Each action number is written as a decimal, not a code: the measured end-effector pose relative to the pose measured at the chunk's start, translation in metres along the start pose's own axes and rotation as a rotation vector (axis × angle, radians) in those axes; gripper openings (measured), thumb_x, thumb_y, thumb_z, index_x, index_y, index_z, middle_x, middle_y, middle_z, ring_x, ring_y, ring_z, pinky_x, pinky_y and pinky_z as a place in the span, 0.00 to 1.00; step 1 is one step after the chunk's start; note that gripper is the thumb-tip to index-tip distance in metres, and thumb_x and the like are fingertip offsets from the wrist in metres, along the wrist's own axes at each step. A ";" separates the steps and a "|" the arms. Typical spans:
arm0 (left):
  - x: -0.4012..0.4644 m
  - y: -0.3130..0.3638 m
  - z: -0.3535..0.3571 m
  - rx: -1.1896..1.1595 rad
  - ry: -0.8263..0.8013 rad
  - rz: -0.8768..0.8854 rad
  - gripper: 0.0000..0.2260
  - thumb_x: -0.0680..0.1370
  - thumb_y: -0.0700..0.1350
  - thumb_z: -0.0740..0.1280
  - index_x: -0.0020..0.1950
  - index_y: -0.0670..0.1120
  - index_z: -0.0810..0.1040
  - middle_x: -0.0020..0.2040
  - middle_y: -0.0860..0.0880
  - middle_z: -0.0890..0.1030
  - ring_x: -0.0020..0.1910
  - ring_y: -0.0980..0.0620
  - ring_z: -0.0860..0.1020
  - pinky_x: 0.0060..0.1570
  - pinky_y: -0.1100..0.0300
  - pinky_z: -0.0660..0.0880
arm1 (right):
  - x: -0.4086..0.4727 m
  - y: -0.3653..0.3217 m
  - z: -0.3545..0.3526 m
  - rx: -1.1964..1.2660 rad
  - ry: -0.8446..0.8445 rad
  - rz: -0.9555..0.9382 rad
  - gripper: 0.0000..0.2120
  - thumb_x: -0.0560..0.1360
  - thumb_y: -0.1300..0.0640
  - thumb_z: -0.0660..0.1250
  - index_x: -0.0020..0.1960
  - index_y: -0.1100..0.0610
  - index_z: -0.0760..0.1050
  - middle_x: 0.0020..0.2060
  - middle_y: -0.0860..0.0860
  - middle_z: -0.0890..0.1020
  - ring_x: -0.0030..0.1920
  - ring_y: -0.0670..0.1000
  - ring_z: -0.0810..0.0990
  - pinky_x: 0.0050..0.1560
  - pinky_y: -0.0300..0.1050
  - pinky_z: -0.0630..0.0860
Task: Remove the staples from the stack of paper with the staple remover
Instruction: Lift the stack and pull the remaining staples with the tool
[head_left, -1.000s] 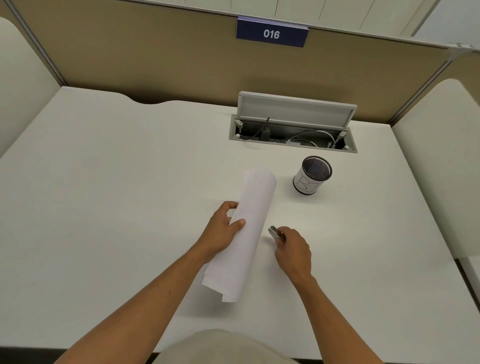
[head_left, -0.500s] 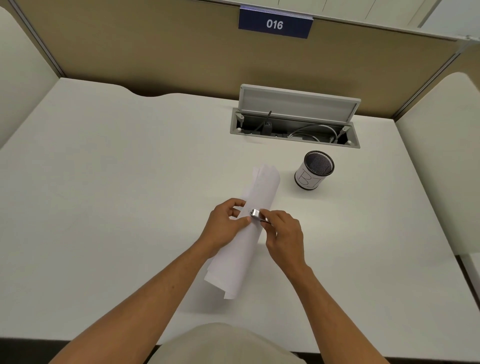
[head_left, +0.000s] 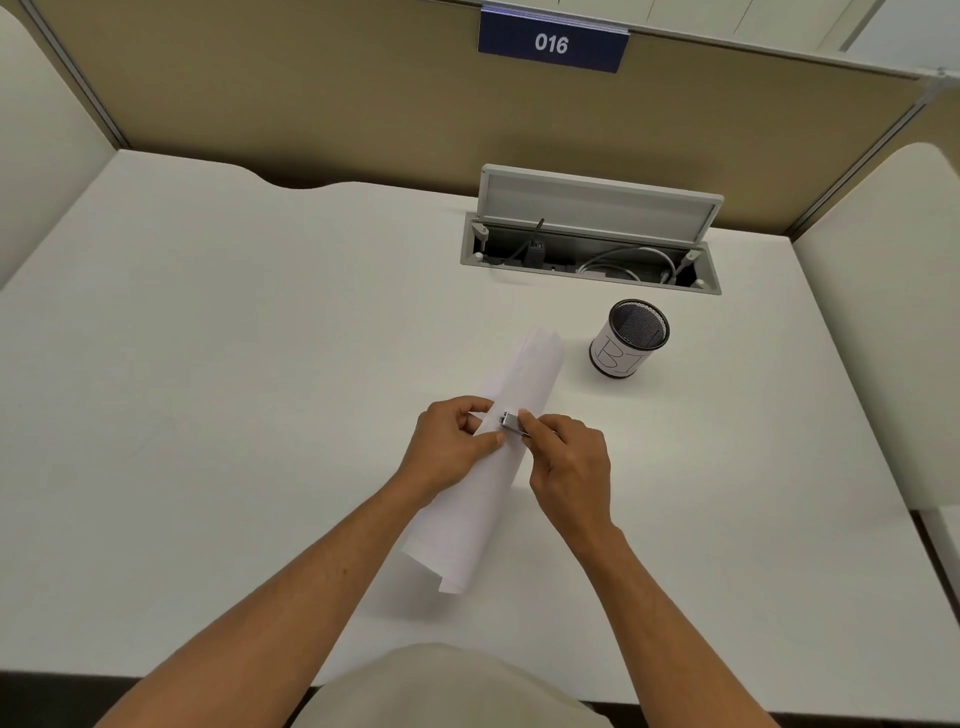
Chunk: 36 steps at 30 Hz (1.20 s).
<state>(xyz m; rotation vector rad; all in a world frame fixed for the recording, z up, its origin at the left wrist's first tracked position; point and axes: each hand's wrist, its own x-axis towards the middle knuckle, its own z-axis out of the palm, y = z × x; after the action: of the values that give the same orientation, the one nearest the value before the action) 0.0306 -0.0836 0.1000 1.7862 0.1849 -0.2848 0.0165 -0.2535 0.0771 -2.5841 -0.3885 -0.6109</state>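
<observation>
Mid-frame, the left hand grips the curled stack of paper above the desk. The right hand pinches the staple remover against the paper, beside the left thumb.

Office cubicle: numbered partition, desk.

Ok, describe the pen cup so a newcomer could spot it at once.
Start at the open cable hatch set into the far side of the white desk. Just in front of its right half stands the pen cup: a small upright cylinder with a dark mesh inside and a white wrap with handwritten marks.
</observation>
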 end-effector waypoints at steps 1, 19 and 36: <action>0.000 0.000 -0.001 0.001 0.002 -0.004 0.12 0.71 0.44 0.76 0.48 0.59 0.79 0.35 0.54 0.82 0.36 0.54 0.81 0.38 0.61 0.78 | -0.001 0.001 0.000 -0.003 0.001 0.018 0.17 0.69 0.70 0.73 0.56 0.57 0.82 0.42 0.54 0.83 0.38 0.57 0.80 0.39 0.47 0.71; 0.001 -0.002 -0.003 0.074 -0.030 -0.032 0.15 0.70 0.42 0.78 0.52 0.53 0.79 0.35 0.52 0.78 0.37 0.55 0.77 0.43 0.61 0.77 | 0.002 0.007 -0.002 0.124 -0.090 -0.022 0.16 0.70 0.72 0.72 0.55 0.59 0.82 0.42 0.56 0.84 0.39 0.59 0.81 0.39 0.53 0.76; 0.001 0.004 -0.006 0.044 -0.012 0.018 0.12 0.72 0.42 0.76 0.48 0.59 0.83 0.36 0.53 0.79 0.37 0.57 0.77 0.47 0.57 0.78 | 0.000 0.007 0.008 0.420 -0.001 0.124 0.15 0.71 0.71 0.71 0.56 0.60 0.82 0.46 0.52 0.83 0.46 0.52 0.81 0.46 0.49 0.78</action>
<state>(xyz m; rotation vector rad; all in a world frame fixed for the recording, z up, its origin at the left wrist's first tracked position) 0.0333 -0.0784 0.1048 1.8288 0.1551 -0.2895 0.0220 -0.2559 0.0681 -2.1872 -0.3151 -0.4310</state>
